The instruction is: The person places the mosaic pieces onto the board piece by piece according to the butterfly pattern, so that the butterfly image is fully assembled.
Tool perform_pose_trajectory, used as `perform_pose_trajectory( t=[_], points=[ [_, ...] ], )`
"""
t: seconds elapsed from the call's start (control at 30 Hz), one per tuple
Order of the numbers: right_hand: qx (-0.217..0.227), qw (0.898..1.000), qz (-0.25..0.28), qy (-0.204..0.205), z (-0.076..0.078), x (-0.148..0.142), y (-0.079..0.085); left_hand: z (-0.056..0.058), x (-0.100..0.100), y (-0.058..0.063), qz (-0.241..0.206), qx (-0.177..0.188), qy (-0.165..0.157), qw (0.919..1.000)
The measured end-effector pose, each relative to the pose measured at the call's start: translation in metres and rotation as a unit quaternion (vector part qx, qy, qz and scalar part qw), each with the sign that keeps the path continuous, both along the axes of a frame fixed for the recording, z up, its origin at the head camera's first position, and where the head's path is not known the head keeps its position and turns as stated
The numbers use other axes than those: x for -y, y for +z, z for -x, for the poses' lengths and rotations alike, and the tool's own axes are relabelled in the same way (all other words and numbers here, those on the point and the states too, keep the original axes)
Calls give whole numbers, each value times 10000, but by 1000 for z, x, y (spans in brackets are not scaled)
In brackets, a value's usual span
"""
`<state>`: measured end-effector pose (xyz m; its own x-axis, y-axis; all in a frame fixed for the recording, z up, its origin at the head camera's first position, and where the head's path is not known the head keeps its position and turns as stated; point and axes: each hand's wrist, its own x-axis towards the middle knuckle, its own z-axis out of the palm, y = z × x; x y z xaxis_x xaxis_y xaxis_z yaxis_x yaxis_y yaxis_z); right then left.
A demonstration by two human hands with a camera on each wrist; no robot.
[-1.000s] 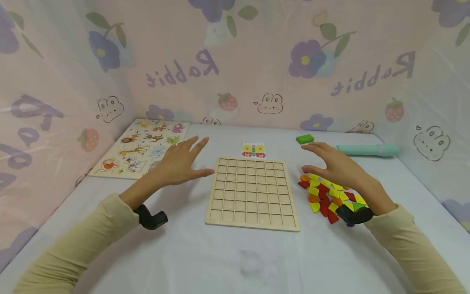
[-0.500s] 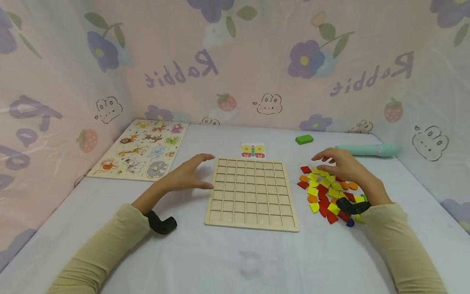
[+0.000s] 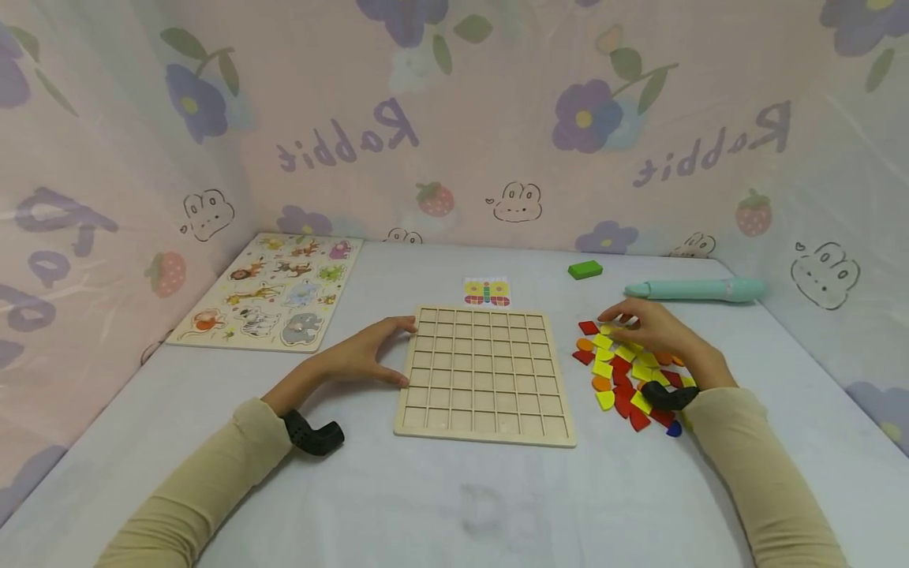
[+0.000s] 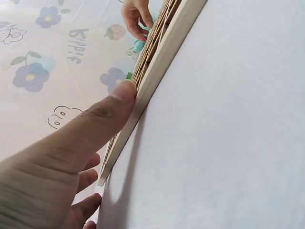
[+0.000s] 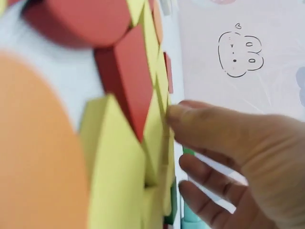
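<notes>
A wooden grid board (image 3: 490, 371) lies on the white table in the middle of the head view. My left hand (image 3: 355, 359) is at its left edge, thumb and fingers spread apart; in the left wrist view the thumb (image 4: 112, 107) touches the board's side. Right of the board lies a loose pile of flat colored pieces (image 3: 622, 371), mostly yellow, red and orange. Over the pile's far part, my right hand (image 3: 663, 331) reaches down with bent fingers. Its thumb (image 5: 190, 119) meets a yellow piece in the right wrist view; no piece is seen lifted.
Behind the board lies a small card (image 3: 487, 293) with a butterfly pattern. A green block (image 3: 585, 270) and a teal pen-shaped thing (image 3: 699, 290) lie at the back right. An animal puzzle board (image 3: 266, 292) is at the back left. Patterned cloth walls enclose the table.
My left hand has come down and right to the board's left edge. The right hand has lowered onto the far part of the pile, its fingers drawing closer together.
</notes>
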<state>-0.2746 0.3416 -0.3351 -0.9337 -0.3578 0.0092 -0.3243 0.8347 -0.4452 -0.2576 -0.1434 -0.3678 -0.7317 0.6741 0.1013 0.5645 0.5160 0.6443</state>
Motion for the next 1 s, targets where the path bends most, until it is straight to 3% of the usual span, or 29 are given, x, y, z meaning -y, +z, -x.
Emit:
perform_pose_trajectory(
  t=[0.37,0.67,0.83,1.0],
  points=[
    [-77,9999,9,-81,1,1,-7,1,0,-2,171,-316,-166,9992],
    [-89,9999,20,-144,2,2,-4,1,-1,3,190,-291,-117,9993],
    [-396,9992,96,50,4,18,4,2,-2,4,334,-261,-51,9991],
    [-893,9942,279,521,9,54,16,2,-3,9,583,-219,-54,9980]
  ],
)
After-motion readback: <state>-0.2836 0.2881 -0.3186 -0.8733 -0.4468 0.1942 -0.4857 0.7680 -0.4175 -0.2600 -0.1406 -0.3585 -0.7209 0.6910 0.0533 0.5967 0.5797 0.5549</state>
